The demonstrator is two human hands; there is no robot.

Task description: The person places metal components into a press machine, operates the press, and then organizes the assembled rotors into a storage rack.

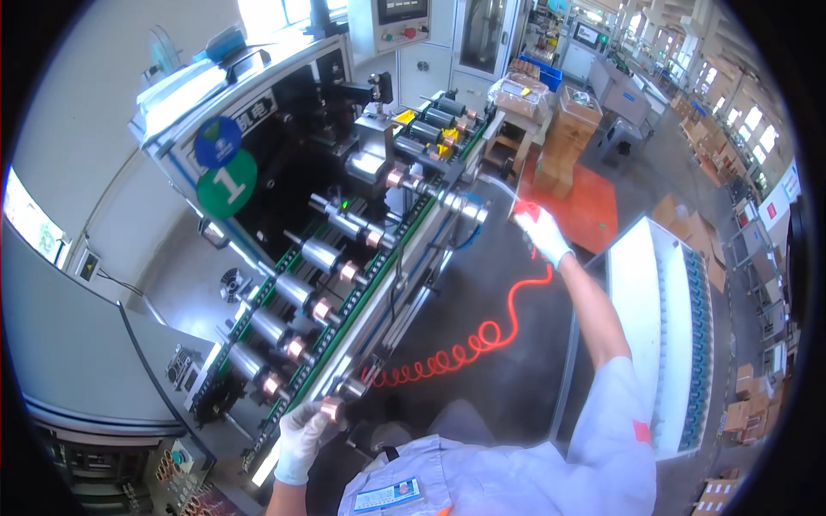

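My left hand (298, 437), in a white glove, is at the near end of the conveyor. Its fingers are closed on a motor armature (353, 387), a metal cylinder with a copper-coloured ring. Out to the right, my white-gloved right hand (545, 239) is wrapped round a red air blow gun (527, 209). The gun's thin nozzle reaches up and left toward the conveyor's side. A coiled red air hose (488, 334) hangs between the gun and the conveyor's near side. Several more armatures (295, 291) lie crosswise in a row on the green-edged conveyor (351, 320).
Behind the conveyor stands a machine (284, 185) with a dark opening and a round green sign. A control panel (403, 33) hangs above. At the right is a white rack (641, 322) with a toothed green edge. Cardboard boxes (564, 142) stand beyond an orange floor patch (589, 202).
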